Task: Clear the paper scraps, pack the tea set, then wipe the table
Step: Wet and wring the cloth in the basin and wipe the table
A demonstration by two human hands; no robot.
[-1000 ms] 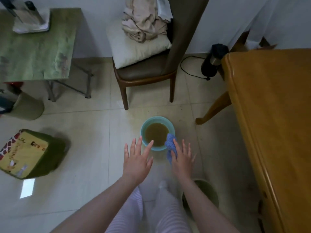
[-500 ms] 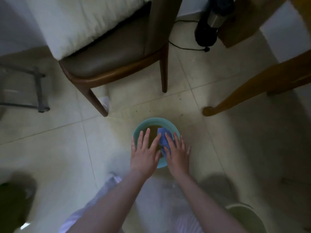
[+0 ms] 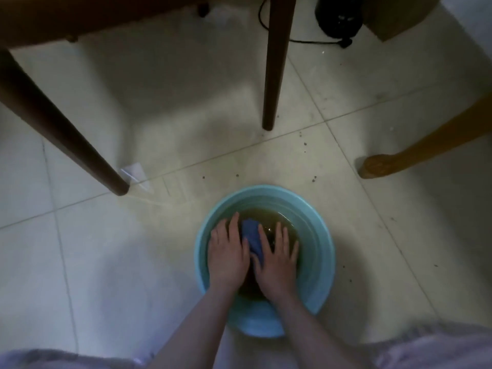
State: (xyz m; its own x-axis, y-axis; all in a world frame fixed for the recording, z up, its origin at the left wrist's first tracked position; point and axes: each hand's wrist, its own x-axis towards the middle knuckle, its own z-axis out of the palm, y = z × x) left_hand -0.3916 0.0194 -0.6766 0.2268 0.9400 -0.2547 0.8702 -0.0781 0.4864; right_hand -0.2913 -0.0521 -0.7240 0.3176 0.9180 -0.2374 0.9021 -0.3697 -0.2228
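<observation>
A light blue plastic basin (image 3: 318, 251) stands on the tiled floor, filled with brownish water. A blue cloth (image 3: 252, 238) lies in the water, pressed between my two hands. My left hand (image 3: 227, 255) rests flat against the cloth's left side, fingers together. My right hand (image 3: 277, 258) covers the cloth's right side, fingers spread, the thumb over the cloth. Both hands are inside the basin at the water's surface. The lower part of the cloth is hidden under my right hand.
Two dark chair legs (image 3: 275, 62) stand beyond the basin, and a yellow wooden table leg (image 3: 415, 150) is at the right. A black kettle (image 3: 338, 17) with its cord sits at the far top. A white paper scrap (image 3: 134, 173) lies by the left chair leg.
I have bent down closer to the floor. Both hands moved forward from above the basin into the water, and the cloth went from hanging in my right hand into the basin between both hands.
</observation>
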